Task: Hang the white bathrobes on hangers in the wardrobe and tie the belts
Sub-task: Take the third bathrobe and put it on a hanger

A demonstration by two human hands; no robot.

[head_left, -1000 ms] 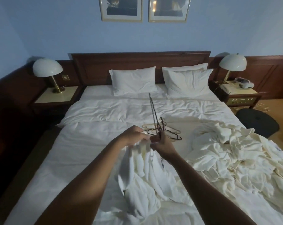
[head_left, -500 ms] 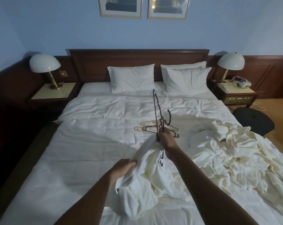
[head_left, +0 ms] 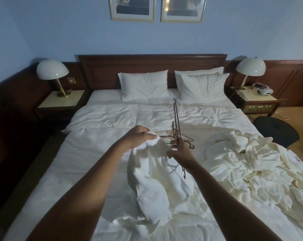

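A white bathrobe [head_left: 152, 178] hangs from my two hands above the bed [head_left: 102, 153]. My left hand [head_left: 138, 136] grips a bunched fold of it at the top left. My right hand [head_left: 179, 151] holds a dark hanger [head_left: 176, 119] that stands up edge-on, and its fingers also touch the robe's top edge. Part of the hanger shows below my right wrist. More hangers [head_left: 185, 139] lie on the duvet just behind my hands. A heap of further white bathrobes [head_left: 248, 164] lies rumpled on the bed's right side.
Two pillows [head_left: 144, 85] lean on the wooden headboard. A nightstand with a lamp [head_left: 51, 70] stands on each side; the right one also carries a phone [head_left: 246, 94]. A dark round stool [head_left: 275, 131] is by the bed's right edge.
My left hand rose from low on the robe back up to its top left, lifting and spreading the cloth. The right hand with the hanger stayed at about the same place.
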